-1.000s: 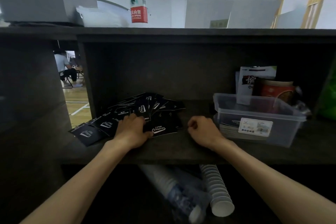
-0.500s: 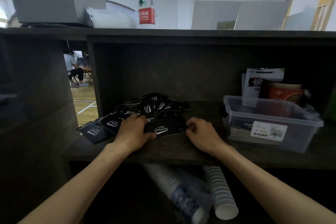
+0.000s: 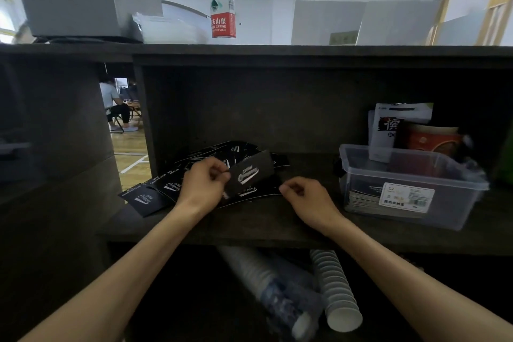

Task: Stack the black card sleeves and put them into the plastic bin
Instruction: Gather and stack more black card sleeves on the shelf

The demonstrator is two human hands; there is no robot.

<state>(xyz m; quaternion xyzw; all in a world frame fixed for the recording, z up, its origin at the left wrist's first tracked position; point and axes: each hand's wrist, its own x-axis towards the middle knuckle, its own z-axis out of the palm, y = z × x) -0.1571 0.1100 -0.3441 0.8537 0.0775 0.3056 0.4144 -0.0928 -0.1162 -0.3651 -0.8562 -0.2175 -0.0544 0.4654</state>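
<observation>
We find the left hand [image 3: 204,184] pinching one black card sleeve [image 3: 251,173] by its edge, lifted tilted above the loose fan of black card sleeves [image 3: 155,197] on the dark shelf [image 3: 249,228]. The right hand [image 3: 306,197] rests just beside the pile with fingers curled; whether it pinches a sleeve's corner we cannot tell. The plastic bin [image 3: 410,191] stands to the right, apart from the pile, with a flat stack already inside. Risks, in our judgement: the slick sleeves sliding off the shelf's open left end, or the stack skewing. Legible: script "Campers" and "CAMPERS CLUB" on the sleeves; "SPRING" on the water bottle [image 3: 222,0]; the bin label is unreadable.
</observation>
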